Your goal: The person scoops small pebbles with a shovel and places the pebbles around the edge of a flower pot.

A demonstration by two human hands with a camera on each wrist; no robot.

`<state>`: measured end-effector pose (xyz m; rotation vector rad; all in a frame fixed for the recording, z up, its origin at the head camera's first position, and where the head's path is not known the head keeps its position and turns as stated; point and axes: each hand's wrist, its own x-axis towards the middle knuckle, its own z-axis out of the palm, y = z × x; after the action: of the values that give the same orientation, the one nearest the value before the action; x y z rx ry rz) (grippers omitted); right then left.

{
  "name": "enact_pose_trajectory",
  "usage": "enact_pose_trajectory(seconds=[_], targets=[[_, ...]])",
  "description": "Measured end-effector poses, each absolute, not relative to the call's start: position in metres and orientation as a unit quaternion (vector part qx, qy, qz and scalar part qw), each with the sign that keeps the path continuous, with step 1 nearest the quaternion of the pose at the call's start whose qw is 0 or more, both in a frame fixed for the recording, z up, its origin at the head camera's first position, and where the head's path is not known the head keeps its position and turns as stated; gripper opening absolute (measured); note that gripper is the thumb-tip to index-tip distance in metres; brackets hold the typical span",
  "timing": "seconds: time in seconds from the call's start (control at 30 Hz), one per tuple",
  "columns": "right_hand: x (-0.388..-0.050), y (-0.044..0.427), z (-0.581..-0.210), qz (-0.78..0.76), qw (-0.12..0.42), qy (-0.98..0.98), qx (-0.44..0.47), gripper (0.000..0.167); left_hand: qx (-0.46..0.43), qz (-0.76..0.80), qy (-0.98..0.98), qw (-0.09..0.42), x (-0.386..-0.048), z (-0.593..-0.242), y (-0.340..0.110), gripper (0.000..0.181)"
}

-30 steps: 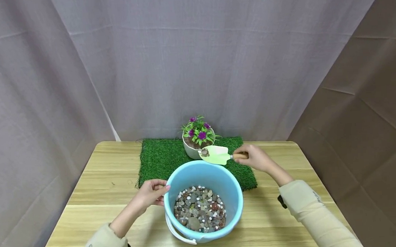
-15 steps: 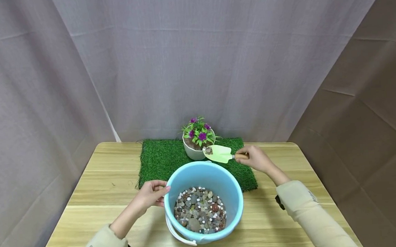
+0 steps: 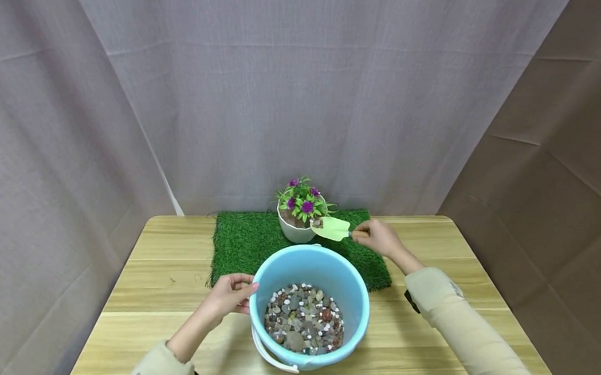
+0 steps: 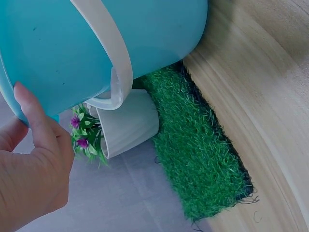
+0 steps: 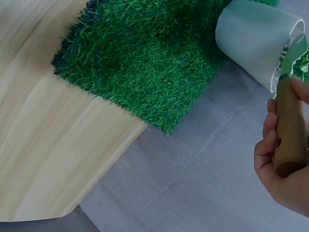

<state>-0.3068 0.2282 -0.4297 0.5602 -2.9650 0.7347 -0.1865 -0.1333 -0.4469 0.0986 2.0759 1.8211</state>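
Observation:
In the head view my right hand (image 3: 380, 239) grips the wooden handle of a light green garden trowel (image 3: 333, 229). A few small pebbles (image 3: 317, 224) lie at the blade's tip, over the near right rim of a white flower pot (image 3: 297, 233). Purple flowers (image 3: 307, 206) with green leaves stand in brown soil inside that pot. My left hand (image 3: 229, 295) pinches the left rim of a blue bucket (image 3: 358, 298), thumb on top. Mixed pebbles (image 3: 303, 319) cover the bucket's bottom. The right wrist view shows the fingers curled round the trowel's handle (image 5: 290, 130).
The pot stands on a green artificial grass mat (image 3: 246, 236) on a wooden table (image 3: 147, 300). The bucket's white handle (image 3: 271, 353) hangs down at its front left. Grey curtains (image 3: 295, 96) close off the back and left, a brown cloth (image 3: 559, 194) the right.
The trowel first drew back slightly to the right, then rose and moved away from me, its tip now at the pot's rim. My left hand and the bucket have stayed put.

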Motion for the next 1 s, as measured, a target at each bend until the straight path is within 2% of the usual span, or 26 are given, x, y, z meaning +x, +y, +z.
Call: enact_pose_trajectory(seconds=[0.17,0.43,0.57,0.73,0.87,1.0], targets=[[-0.313,0.224,-0.427,0.226,0.01,-0.959,0.169,0.02,0.031,0.647,0.739,0.188,-0.186,-0.447,-0.132,0.041],[-0.325,0.219,-0.42,0.186,0.026,-0.968,0.165,0.019,0.037,0.648,0.738,0.187,-0.186,-0.445,-0.133,0.042],[-0.33,0.216,-0.415,0.164,0.03,-0.971,0.17,0.013,0.036,0.647,0.739,0.187,-0.186,-0.445,-0.134,0.042],[-0.333,0.212,-0.409,0.144,0.03,-0.972,0.181,0.028,0.033,0.648,0.737,0.187,-0.187,-0.446,-0.134,0.042],[-0.334,0.209,-0.405,0.125,0.023,-0.976,0.178,0.028,0.029,0.648,0.737,0.188,-0.187,-0.446,-0.134,0.042],[-0.336,0.207,-0.402,0.1,0.027,-0.978,0.182,0.036,0.027,0.648,0.738,0.188,-0.186,-0.446,-0.134,0.041]])
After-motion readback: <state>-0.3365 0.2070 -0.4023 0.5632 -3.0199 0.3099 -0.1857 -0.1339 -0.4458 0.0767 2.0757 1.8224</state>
